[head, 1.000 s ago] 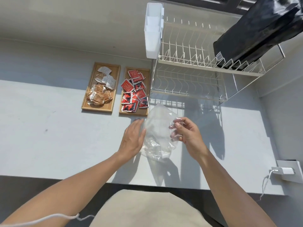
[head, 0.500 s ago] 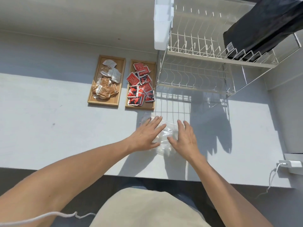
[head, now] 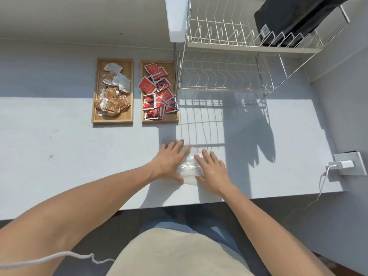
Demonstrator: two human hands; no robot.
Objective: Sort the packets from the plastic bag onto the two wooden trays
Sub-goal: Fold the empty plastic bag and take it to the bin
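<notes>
A clear, crumpled plastic bag (head: 189, 166) lies flat on the white counter between my two hands. My left hand (head: 169, 161) rests palm down on its left part, fingers spread. My right hand (head: 212, 169) presses flat on its right part. No packets show inside the bag. Further back stand two wooden trays side by side. The left tray (head: 95, 116) holds several brown and white packets (head: 111, 100). The right tray (head: 173, 66) holds several red packets (head: 157, 92).
A white wire dish rack (head: 225, 76) stands right of the trays, with a white holder (head: 177, 18) on its corner and a black bag (head: 288, 18) on top. A wall socket with a charger (head: 346, 164) sits at the right. The counter's front edge (head: 179, 205) runs just below my hands.
A second ago both hands held the bag up off the counter. They have since lowered it and now press it flat on the counter.
</notes>
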